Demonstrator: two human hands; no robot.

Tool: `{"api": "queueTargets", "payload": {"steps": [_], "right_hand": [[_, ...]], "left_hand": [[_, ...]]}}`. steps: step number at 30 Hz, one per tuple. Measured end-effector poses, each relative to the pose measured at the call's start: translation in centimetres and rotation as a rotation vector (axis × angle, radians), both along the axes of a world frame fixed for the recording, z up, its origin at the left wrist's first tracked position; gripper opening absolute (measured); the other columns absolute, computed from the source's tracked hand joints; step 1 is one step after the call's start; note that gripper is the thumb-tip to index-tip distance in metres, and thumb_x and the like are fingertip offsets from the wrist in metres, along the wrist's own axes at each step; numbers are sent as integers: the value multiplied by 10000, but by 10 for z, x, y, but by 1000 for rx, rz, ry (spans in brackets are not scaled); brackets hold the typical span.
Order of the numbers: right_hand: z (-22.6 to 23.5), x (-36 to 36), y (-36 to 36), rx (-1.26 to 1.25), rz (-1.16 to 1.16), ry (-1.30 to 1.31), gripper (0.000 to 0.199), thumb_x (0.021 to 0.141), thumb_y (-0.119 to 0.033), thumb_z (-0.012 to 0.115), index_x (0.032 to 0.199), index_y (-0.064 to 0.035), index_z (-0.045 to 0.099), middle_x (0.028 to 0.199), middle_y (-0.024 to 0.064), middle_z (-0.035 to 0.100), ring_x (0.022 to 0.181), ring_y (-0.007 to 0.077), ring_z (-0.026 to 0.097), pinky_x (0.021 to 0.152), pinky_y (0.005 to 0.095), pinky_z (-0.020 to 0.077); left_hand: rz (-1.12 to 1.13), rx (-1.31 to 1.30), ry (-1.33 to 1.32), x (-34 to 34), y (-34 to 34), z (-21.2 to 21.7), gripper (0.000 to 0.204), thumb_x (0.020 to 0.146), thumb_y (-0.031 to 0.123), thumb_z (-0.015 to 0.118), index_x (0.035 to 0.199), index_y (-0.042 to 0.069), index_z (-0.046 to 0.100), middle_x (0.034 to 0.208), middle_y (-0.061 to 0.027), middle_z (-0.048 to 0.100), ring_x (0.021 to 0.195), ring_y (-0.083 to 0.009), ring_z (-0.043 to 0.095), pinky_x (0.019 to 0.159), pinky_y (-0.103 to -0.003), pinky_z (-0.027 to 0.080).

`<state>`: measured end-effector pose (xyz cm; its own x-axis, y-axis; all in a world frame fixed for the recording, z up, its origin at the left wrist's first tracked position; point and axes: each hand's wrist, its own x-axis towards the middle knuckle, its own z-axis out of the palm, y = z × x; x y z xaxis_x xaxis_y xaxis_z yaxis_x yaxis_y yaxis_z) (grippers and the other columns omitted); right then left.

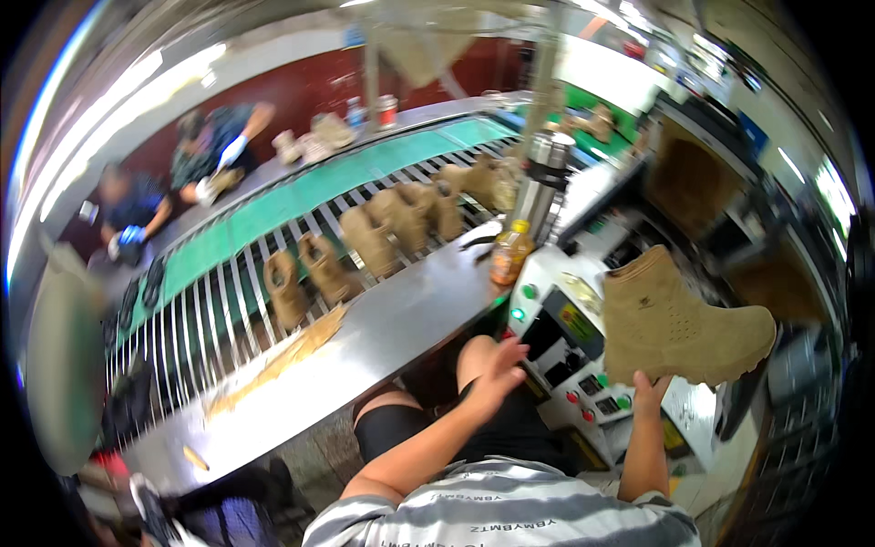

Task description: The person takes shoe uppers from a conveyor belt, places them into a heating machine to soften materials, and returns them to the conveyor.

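Right hand [649, 390] grips the tan boot [684, 319] from below; left hand [499, 375] is empty, loosely open. Looks lightish, soft-sided, not slippery, probably best grabbed round the heel [622, 363].

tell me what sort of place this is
Most likely a shoe factory: tan boots stand along a slatted conveyor, a control panel sits close by, and the right hand holds a similar boot.
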<state>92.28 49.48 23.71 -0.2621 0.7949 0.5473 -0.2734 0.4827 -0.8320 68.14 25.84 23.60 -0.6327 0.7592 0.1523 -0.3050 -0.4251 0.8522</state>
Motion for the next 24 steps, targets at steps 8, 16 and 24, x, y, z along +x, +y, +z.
{"api": "queueTargets", "payload": {"steps": [8, 16, 24], "right_hand": [[144, -202, -152, 629, 1029, -963, 872, 669, -440, 839, 1337, -12, 476, 1331, 144, 507, 1262, 266, 471, 1041, 413, 388], [59, -210, -73, 282, 563, -1037, 390, 772, -138, 743, 1126, -25, 628, 944, 118, 682, 879, 228, 655, 810, 339, 510], [-17, -150, 66, 372, -148, -1125, 98, 789, -102, 670, 750, -36, 609, 582, 94, 543, 526, 211, 537, 537, 348, 427]], "left_hand": [[16, 609, -425, -91, -132, -7, 876, 673, 300, 775, 1407, 36, 378, 1364, -151, 501, 1240, -348, 506, 1055, -486, 420], [873, 491, -417, -186, -303, -84, 794, 698, 254, 718, 1387, 18, 403, 1346, -163, 520, 1228, -356, 510, 1048, -507, 428], [1293, -203, -38, -410, -360, -92, 481, 754, 50, 683, 1211, -29, 554, 1124, -131, 646, 984, -243, 635, 886, -369, 504]]}}
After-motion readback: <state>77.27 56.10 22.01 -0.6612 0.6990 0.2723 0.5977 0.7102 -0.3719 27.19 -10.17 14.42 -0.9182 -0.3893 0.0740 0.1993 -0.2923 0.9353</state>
